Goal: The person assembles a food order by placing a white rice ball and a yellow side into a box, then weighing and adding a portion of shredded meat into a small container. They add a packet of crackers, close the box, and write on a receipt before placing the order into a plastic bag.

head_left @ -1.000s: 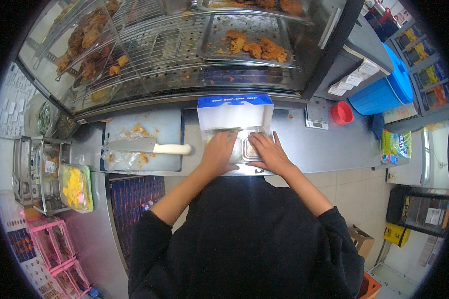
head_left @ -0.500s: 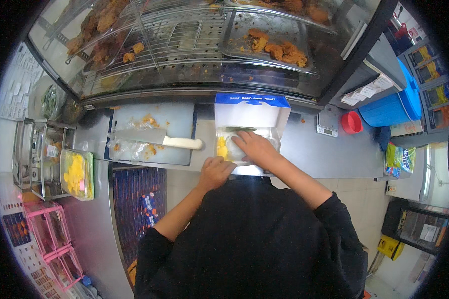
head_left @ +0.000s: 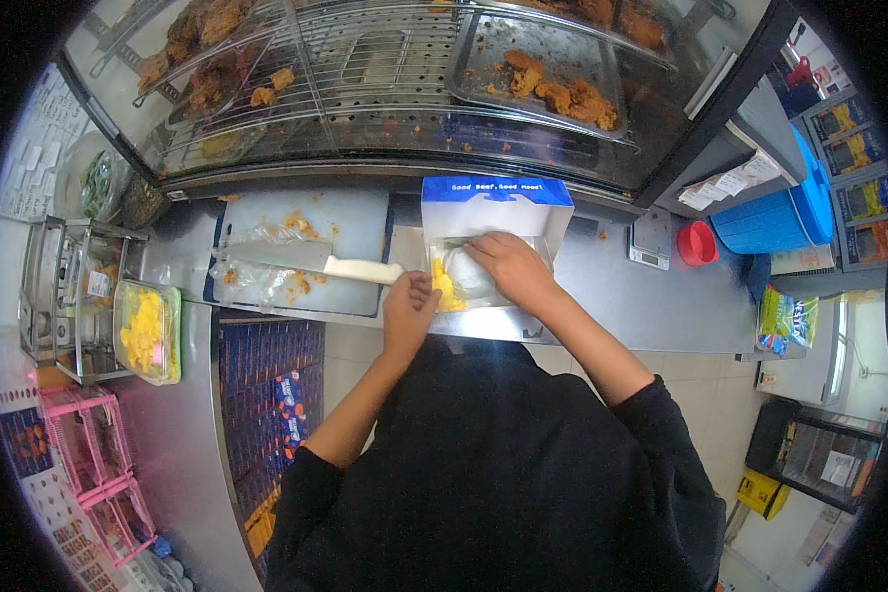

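Note:
An open white cardboard food box (head_left: 548,209) with a blue-edged lid stands at the counter's front edge. Inside it lie yellow food pieces (head_left: 447,288) along the left and a clear round plastic tub (head_left: 475,279) beside them. My right hand (head_left: 515,272) reaches in from the right, fingers curved over the tub's far side; its thumb is hidden. At the box's left wall, my left hand (head_left: 410,308) is closed with curled fingers against the cardboard. Just beyond it ends the white handle of a knife (head_left: 360,269), which lies on a cutting board (head_left: 350,222).
A glass-fronted warming cabinet (head_left: 385,163) with fried chicken spans the back. To the right are a small scale (head_left: 649,242), a red bowl (head_left: 697,243) and a blue bin (head_left: 770,212). A tub of yellow food (head_left: 148,333) stands at the left beside a metal rack (head_left: 69,296).
My left hand has moved from the box's front left corner up along its left side. My right hand has shifted slightly within the box, away from me.

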A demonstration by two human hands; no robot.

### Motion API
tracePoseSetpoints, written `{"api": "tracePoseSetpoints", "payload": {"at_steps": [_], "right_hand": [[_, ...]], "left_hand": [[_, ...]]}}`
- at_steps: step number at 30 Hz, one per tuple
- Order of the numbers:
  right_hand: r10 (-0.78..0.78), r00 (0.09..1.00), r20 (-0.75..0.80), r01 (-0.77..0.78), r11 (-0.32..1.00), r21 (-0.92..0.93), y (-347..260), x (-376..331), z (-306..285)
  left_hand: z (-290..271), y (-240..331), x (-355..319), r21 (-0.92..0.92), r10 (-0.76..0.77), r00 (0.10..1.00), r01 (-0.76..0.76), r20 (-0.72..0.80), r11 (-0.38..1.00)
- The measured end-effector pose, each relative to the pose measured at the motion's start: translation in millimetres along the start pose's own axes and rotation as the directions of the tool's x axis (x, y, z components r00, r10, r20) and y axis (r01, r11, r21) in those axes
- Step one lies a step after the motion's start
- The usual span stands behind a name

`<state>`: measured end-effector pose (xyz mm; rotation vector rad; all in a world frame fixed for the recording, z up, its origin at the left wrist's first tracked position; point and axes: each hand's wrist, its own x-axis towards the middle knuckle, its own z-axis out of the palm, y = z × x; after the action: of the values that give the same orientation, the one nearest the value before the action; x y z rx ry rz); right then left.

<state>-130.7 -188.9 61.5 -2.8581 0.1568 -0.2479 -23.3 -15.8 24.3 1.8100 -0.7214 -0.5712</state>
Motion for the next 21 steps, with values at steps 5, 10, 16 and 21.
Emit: {"api": "tracePoseSetpoints", "payload": {"at_steps": [5,10,16,21], "right_hand": [[0.210,0.951,-0.228,-0.165,0.965,0.203,-4.1,-23.6,-27.4],[0.091,0.994,-0.066,-0.076,0.975,0.207,-25.8,-15.8,-62.8],[-0.343,0.632,-0.695,0.246,0.939,-0.239,-57.6,121.9,-212.5],[-0.500,0.408,-0.764,-0.189,0.772,-0.607,-64.9,279.3,-346.2]], "left_hand": [[-2.1,-22.3,5.7,-0.065,-0.057,0.998,0.056,-0.013,0.996],[5.9,-15.6,6.4,0.076,-0.181,0.983,0.183,-0.041,0.980],[10.8,2.5,18.6,0.090,0.073,0.984,-0.059,-0.160,0.994],[1.8,-7.9,14.0,0.185,0.187,0.970,-0.157,-0.157,0.970]]}}
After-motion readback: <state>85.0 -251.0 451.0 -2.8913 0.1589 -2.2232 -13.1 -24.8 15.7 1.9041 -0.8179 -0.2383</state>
